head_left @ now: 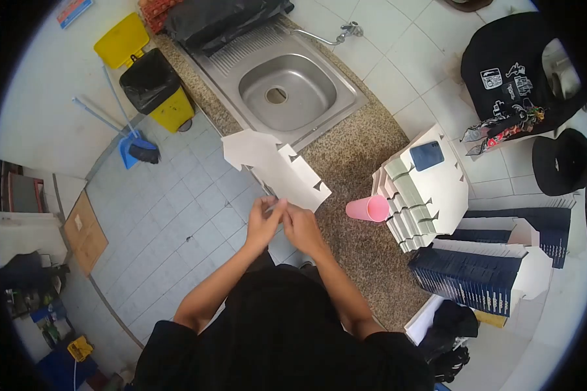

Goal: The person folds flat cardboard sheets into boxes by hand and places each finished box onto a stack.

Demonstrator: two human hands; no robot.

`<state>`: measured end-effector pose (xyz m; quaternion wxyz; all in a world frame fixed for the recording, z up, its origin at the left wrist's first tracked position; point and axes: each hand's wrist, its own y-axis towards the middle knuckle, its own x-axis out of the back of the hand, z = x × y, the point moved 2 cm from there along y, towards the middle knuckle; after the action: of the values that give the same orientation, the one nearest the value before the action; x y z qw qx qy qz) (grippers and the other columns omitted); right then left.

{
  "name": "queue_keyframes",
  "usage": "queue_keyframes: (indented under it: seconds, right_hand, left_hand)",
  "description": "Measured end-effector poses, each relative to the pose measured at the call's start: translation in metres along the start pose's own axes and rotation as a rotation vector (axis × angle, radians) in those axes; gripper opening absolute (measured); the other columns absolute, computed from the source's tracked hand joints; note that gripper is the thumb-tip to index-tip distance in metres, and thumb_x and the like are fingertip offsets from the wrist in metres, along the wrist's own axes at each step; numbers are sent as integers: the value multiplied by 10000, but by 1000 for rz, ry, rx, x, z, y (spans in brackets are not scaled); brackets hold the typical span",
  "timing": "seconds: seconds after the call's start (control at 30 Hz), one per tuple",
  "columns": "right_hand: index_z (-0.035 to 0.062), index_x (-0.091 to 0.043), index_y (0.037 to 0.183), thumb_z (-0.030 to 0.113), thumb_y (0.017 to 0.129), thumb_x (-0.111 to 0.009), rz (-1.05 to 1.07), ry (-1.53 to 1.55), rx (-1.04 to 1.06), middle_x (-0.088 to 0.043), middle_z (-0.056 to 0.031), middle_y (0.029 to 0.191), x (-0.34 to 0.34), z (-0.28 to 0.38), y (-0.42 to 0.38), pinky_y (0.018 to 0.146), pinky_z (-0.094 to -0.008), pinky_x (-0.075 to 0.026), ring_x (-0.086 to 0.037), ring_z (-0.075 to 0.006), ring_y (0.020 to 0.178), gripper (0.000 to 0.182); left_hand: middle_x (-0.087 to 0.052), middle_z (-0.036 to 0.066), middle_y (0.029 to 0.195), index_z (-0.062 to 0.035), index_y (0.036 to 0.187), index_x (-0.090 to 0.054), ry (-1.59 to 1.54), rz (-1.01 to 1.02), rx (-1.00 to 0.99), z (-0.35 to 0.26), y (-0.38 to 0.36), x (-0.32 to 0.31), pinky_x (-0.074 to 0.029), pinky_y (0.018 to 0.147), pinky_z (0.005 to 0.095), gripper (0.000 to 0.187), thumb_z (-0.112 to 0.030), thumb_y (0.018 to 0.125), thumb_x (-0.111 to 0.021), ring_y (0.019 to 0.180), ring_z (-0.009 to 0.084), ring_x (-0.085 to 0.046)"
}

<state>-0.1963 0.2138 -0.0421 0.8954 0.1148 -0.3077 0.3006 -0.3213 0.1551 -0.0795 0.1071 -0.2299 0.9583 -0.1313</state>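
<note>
My left hand (pixel 265 223) and my right hand (pixel 301 228) meet in front of my body, fingers closed around something small and pale that I cannot make out. Just beyond them a white die-cut card sheet (pixel 280 169) with dark notches lies at the edge of the granite counter (pixel 352 156). Its near edge is close to my fingertips; whether they touch it is unclear. To the right, a pink cup (pixel 368 208) lies tilted beside a stack of folded card pieces (pixel 443 195). A dark phone (pixel 427 156) rests on that stack.
A steel sink (pixel 290 88) is set in the counter, with a black plastic bag (pixel 222 23) at its far end. Stacks of dark blue card (pixel 463 270) stand at the right. On the floor at left are a yellow bin (pixel 169 111) and a blue dustpan (pixel 129 148).
</note>
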Motion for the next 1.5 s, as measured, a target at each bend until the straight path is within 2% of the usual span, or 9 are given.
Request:
queue_keyframes:
  seconds: [0.23,0.43,0.73,0.87,1.03,1.2,1.27,1.33,1.5]
  right_hand:
    - [-70,-647,1271,234,954,-730,332,694,-104,-751,-113,1049,-18,-86,37,804,-297,-561,-691,-145,908,446]
    - [-68,-648,1280,223,923,-774,430,684,-395,-740,-132,1084,-25,-100,60,799,-279,-574,-694,-147,943,478]
    - [-27,-698,1222,250,975,-706,417,577,-255,-721,-37,854,-38,-103,63,667,-242,-498,-604,-93,726,372]
    - [-29,-713,1110,231,1015,-630,392,588,-319,-692,-26,828,-44,-136,61,655,-263,-468,-549,-100,697,289]
    - [-37,-684,1066,177,1034,-529,-244,157,-96,-705,-120,873,-13,-152,83,751,-369,-510,-638,-204,817,267]
    - [-37,-663,1046,186,1035,-529,-376,-117,-55,-661,-248,827,84,13,78,665,-411,-505,-672,-404,735,260]
    - [-30,-665,1034,154,1016,-547,-380,-192,11,-656,-243,796,108,79,52,631,-414,-510,-646,-438,707,219]
    - [-2,-661,1110,74,958,-568,-268,-329,66,-678,-225,849,115,111,6,640,-416,-536,-682,-397,739,194]
    - [-30,-627,1084,63,888,-583,206,-166,252,-695,-219,893,88,161,-110,600,-445,-569,-714,-339,750,221]
  left_hand:
    - [-678,127,1118,16,1223,-529,-98,120,156,25,42,12,-610,868,360,390,-249,987,-690,1036,219,-685]
    - [-678,131,1133,18,1238,-506,-269,243,133,51,69,35,-617,884,349,365,-184,990,-681,1004,202,-682]
    - [-683,86,1066,-16,1232,-522,-325,243,177,67,81,41,-603,902,349,379,-212,971,-713,1019,179,-674]
    - [-681,116,1022,20,1168,-540,-230,223,161,72,92,41,-627,813,328,381,-236,958,-727,948,200,-701]
    - [-714,122,687,40,801,-657,355,168,-26,146,130,56,-603,618,330,305,-203,984,-640,609,197,-726]
    - [-696,164,658,22,769,-689,563,130,54,98,115,59,-547,594,382,382,-315,949,-686,598,256,-719]
    - [-659,178,633,0,732,-681,1011,308,-149,59,90,63,-527,606,421,431,-370,954,-671,620,338,-694]
    - [-604,182,583,-20,779,-685,895,727,-241,-11,25,63,-515,620,457,408,-382,964,-643,617,391,-648]
    - [-707,140,1004,31,1116,-665,102,1466,-69,-186,-139,57,-547,842,381,283,-218,982,-683,929,316,-694]
